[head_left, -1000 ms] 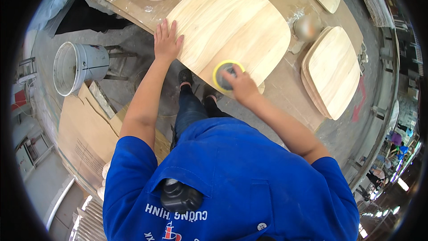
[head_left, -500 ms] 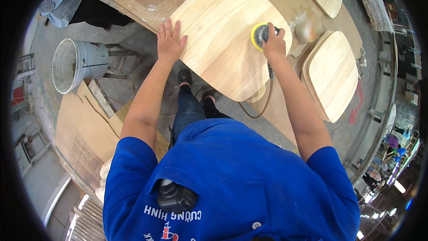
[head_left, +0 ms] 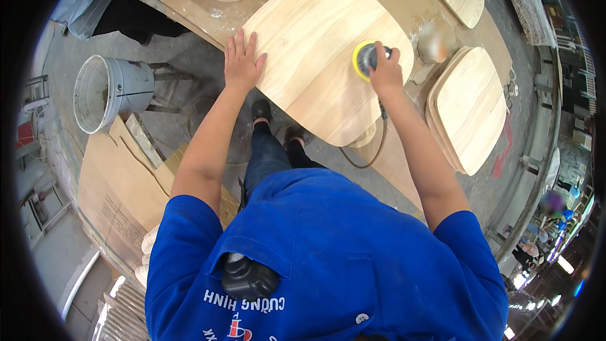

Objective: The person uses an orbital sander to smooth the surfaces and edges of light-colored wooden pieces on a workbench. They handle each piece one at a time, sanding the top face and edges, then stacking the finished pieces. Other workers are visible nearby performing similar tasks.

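Wooden panel (head_left: 315,57) on the surface (head_left: 202,16) is seemingly being sanded, the sander (head_left: 365,62) being gripped in right hand (head_left: 387,74), left hand (head_left: 243,69) being laid open at panel's edge, and level pressure being called for next.

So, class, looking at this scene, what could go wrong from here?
The round, yellow-rimmed grey sander in the person's bare right hand could catch the bare left hand, which lies on the broad, pale wooden board, if it swings across. The thin, brownish hose loops out beside the board's near edge, so it might snag.
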A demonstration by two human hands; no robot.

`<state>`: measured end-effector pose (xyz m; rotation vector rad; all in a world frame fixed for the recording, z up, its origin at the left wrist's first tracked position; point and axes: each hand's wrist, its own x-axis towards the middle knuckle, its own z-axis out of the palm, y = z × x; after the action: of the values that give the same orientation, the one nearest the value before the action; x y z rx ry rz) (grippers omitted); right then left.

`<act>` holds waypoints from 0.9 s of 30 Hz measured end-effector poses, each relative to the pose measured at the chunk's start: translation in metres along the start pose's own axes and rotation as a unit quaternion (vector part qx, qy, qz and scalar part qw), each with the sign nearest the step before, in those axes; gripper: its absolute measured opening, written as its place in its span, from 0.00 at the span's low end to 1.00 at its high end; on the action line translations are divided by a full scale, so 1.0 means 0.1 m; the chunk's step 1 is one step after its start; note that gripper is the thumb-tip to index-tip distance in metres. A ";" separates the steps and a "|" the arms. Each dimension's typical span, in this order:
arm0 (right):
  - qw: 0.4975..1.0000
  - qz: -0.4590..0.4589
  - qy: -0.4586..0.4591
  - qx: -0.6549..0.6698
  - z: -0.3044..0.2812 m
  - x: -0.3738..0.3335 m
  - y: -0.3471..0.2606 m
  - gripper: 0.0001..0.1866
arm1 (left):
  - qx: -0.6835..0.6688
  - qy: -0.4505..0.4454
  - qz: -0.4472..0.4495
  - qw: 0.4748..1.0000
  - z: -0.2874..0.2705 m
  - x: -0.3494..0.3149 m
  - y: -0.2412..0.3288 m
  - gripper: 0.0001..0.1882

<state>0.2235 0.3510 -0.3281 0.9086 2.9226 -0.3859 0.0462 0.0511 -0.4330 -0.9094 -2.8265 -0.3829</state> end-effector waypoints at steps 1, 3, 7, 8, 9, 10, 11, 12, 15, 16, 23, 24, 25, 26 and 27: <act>1.000 0.020 0.006 -0.007 -0.04 0.08 0.04 0.36 | 0.000 0.002 0.000 1.000 0.00 0.00 0.00 0.34; 0.998 0.048 0.024 -0.022 -0.10 0.20 0.09 0.37 | 0.000 0.006 0.001 1.000 -0.01 0.01 0.00 0.34; 0.997 0.045 0.047 -0.047 -0.09 0.20 0.07 0.37 | -0.003 0.004 -0.001 1.000 -0.01 0.01 0.01 0.34; 0.998 0.038 0.038 -0.040 -0.06 0.14 0.04 0.37 | -0.005 0.006 0.000 1.000 0.00 0.00 0.00 0.34; 0.999 0.031 0.028 -0.034 -0.02 0.07 0.00 0.37 | -0.005 0.010 0.001 1.000 0.00 0.00 0.00 0.34; 0.999 0.014 0.023 -0.026 0.02 -0.02 -0.05 0.37 | -0.010 0.011 0.002 1.000 0.01 -0.01 0.00 0.34; 1.000 -0.002 0.019 -0.018 0.06 -0.11 -0.10 0.37 | -0.014 0.016 0.004 1.000 0.01 -0.01 0.00 0.34; 1.000 -0.018 0.014 -0.009 0.10 -0.20 -0.16 0.37 | -0.017 0.025 0.007 1.000 0.02 -0.01 -0.01 0.34; 0.998 -0.058 0.001 0.000 0.16 -0.43 -0.33 0.37 | -0.012 0.022 0.006 1.000 0.02 0.00 -0.02 0.34; 0.998 -0.065 -0.008 0.001 0.17 -0.49 -0.38 0.37 | -0.013 0.024 0.005 1.000 0.02 0.01 -0.02 0.34; 0.992 -0.096 -0.082 0.014 0.19 -0.86 -0.57 0.38 | -0.018 0.018 -0.006 1.000 0.02 0.00 0.00 0.33; 0.990 -0.109 -0.083 0.009 0.20 -0.93 -0.59 0.39 | -0.020 0.014 -0.003 1.000 0.01 0.01 -0.01 0.33; 0.989 -0.122 -0.084 0.004 0.22 -1.00 -0.61 0.39 | -0.018 0.014 -0.007 1.000 0.01 0.01 -0.01 0.33; 0.987 -0.129 -0.093 -0.003 0.24 -1.06 -0.63 0.39 | -0.017 0.010 -0.008 1.000 0.00 0.00 0.01 0.33; 0.985 -0.147 -0.094 0.008 0.25 -1.13 -0.65 0.39 | -0.012 0.021 -0.006 1.000 -0.02 0.00 0.03 0.34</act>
<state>0.2797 0.2307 -0.3240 0.4124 2.8807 -0.4817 0.0484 0.0528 -0.4309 -0.8788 -2.7974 -0.4336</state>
